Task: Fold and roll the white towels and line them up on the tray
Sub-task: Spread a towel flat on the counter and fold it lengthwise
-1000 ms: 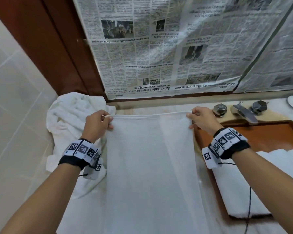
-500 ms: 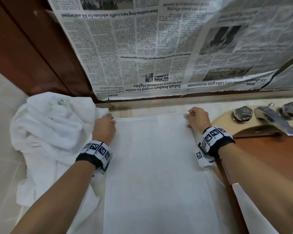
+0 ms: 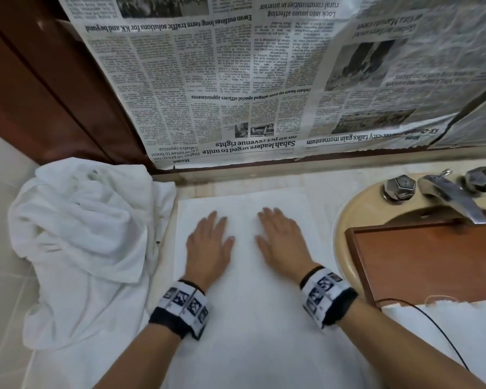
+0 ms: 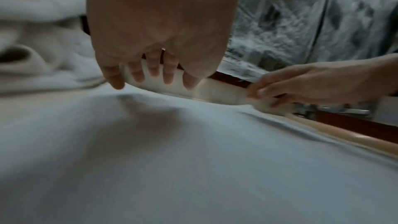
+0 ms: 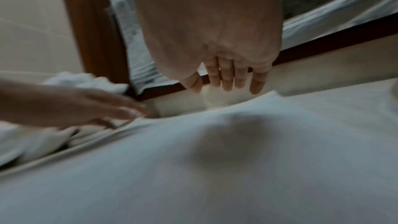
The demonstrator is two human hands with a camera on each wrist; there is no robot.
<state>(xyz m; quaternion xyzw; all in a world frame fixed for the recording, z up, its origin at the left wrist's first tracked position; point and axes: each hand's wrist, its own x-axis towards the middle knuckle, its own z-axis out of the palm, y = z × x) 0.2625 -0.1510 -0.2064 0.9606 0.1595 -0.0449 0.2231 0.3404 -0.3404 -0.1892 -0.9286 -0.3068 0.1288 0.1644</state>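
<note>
Crumpled towels (image 3: 79,234) lie left of the spread towel (image 3: 250,318), sink (image 3: 345,220) right.

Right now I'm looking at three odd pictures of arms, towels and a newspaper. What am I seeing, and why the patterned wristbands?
There is no machine here: a person wears three cameras. The wide picture comes from one on the head, looking down. The two dim, blurry pictures come from cameras strapped at each wrist, looking along the palm to the fingers; the patterned wristbands sit at those spots.

The left hand and right hand lie flat, fingers straight, on a spread white towel; they hold nothing. Left of it sits a crumpled pile of white towels. To the right a brown tray rests over the sink, below the faucet, with white cloth at its near end. Newspaper covers the wall behind.
</note>
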